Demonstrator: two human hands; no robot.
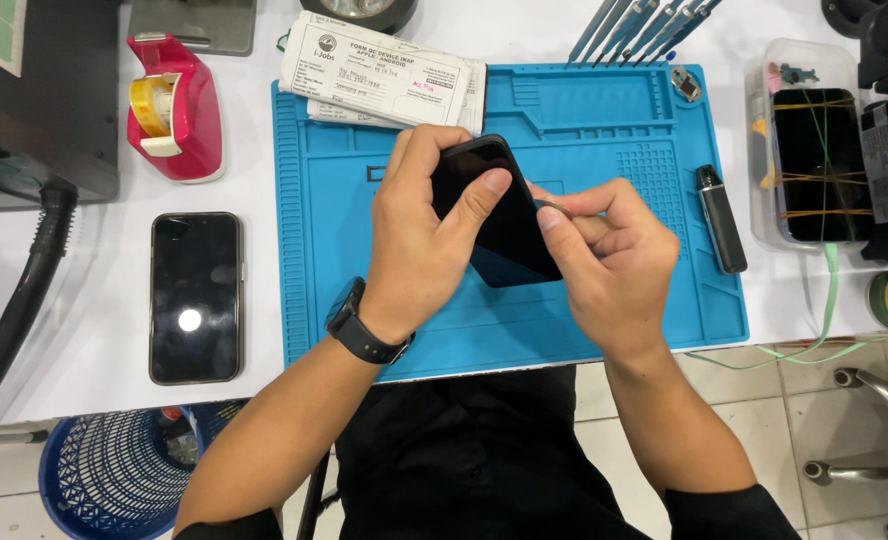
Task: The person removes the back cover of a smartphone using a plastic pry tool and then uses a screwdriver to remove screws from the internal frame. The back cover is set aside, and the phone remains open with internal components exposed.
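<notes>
Left hand [419, 240] grips phone [499, 225] over mat [604, 130] — right hand [609, 260] pinches its edge. Far right tub [764, 140] holds banded phone [822, 165]; near left basket [104, 475] — scraps.

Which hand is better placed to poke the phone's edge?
Probably the right hand: its fingertips pinch at the black glossy smartphone's side edge, while the left hand has its grip around the body.

Black sleeves [724, 505], black wristwatch [356, 325] on left wrist
</notes>
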